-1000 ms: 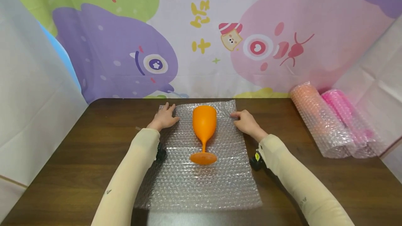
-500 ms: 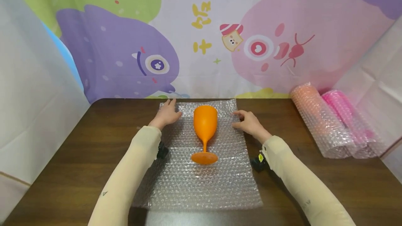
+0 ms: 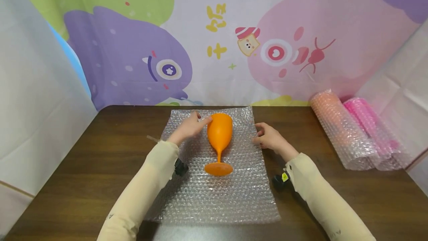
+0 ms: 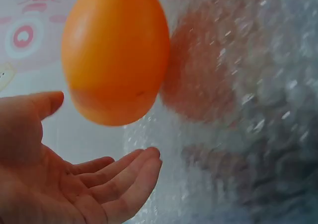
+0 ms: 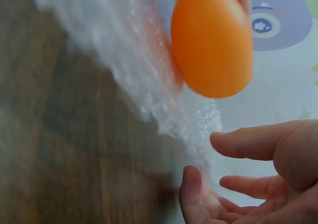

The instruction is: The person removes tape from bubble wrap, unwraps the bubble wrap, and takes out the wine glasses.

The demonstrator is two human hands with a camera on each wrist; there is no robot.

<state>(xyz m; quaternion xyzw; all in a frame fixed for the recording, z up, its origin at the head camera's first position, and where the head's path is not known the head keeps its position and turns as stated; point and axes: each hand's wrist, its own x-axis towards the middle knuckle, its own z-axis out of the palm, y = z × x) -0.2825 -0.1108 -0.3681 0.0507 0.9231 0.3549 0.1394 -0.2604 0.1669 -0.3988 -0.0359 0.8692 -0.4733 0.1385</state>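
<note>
An orange goblet (image 3: 219, 131) lies on its side on a sheet of bubble wrap (image 3: 239, 196), its foot toward me and its mouth toward the back. My left hand (image 3: 190, 126) reaches over the sheet to the upper left of the bowl. In the left wrist view the thumb (image 4: 49, 104) and spread fingers stand beside the goblet's mouth with nothing held. At the sheet's right edge is my right hand (image 3: 270, 137), fingers loosely bent. The right wrist view shows a gap between its thumb and fingers (image 5: 193, 189), close by the wrap's edge.
Two rolls wrapped in bubble wrap, one orange (image 3: 341, 129) and one pink (image 3: 371, 129), lie at the right of the dark wooden table (image 3: 110, 151). Behind it hangs a cartoon-print cloth (image 3: 214, 81). White panels (image 3: 36, 114) stand at both sides.
My left hand has moved right from the sheet's back left corner to the goblet's bowl. My right hand has drawn slightly toward me and to the right. The goblet stays put.
</note>
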